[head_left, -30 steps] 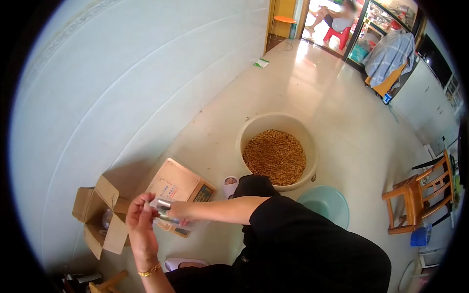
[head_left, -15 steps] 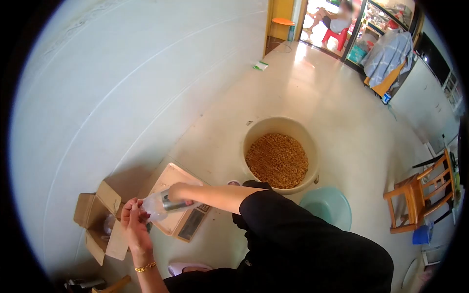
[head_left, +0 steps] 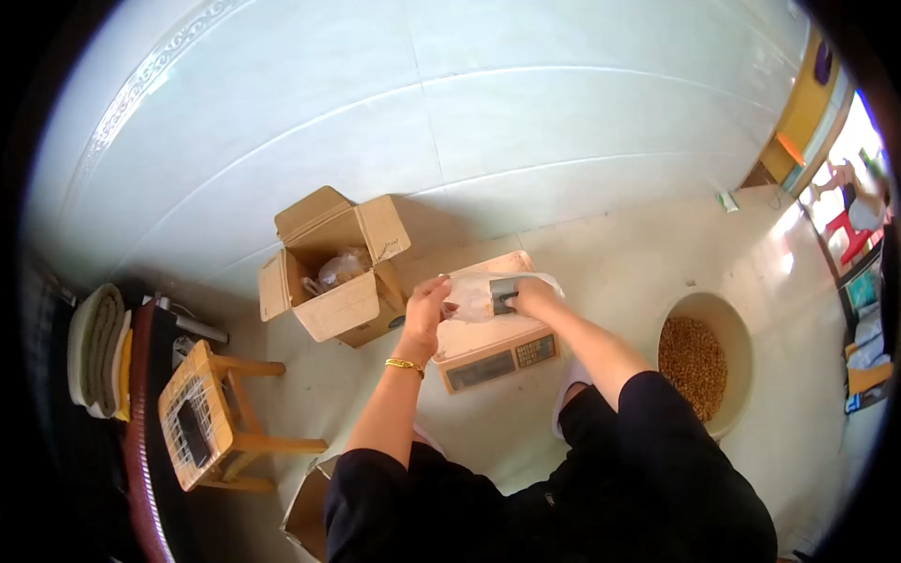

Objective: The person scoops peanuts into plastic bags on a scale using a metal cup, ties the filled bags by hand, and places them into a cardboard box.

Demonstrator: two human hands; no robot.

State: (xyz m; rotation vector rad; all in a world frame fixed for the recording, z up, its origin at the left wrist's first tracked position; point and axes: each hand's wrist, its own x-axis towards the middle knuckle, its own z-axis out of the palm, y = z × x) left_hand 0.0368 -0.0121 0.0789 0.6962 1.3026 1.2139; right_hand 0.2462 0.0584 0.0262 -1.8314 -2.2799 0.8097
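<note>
My left hand (head_left: 428, 306) pinches one end of a clear plastic bag (head_left: 469, 295), its fingers closed on the film. At the bag's other end, my right hand (head_left: 537, 298) grips a grey metal cup (head_left: 505, 296) that sits partly within the bag. The film covers part of the cup, so its contents are hard to see. Both hands are above the pinkish pan of a digital scale (head_left: 488, 341), whose display and keypad face me.
Left of the scale stands an open cardboard box (head_left: 343, 314) with plastic bags (head_left: 344, 267) inside. A round tub (head_left: 739, 352) of brown nut-like pieces (head_left: 693, 361) is at the right. A wooden stool (head_left: 218, 439) with a phone (head_left: 194, 432) is at the left. One person (head_left: 865, 205) sits beyond the doorway.
My view has swung left, so the tub now appears further right and the stool has come into view. The cup remains in my right hand and the bag in my left.
</note>
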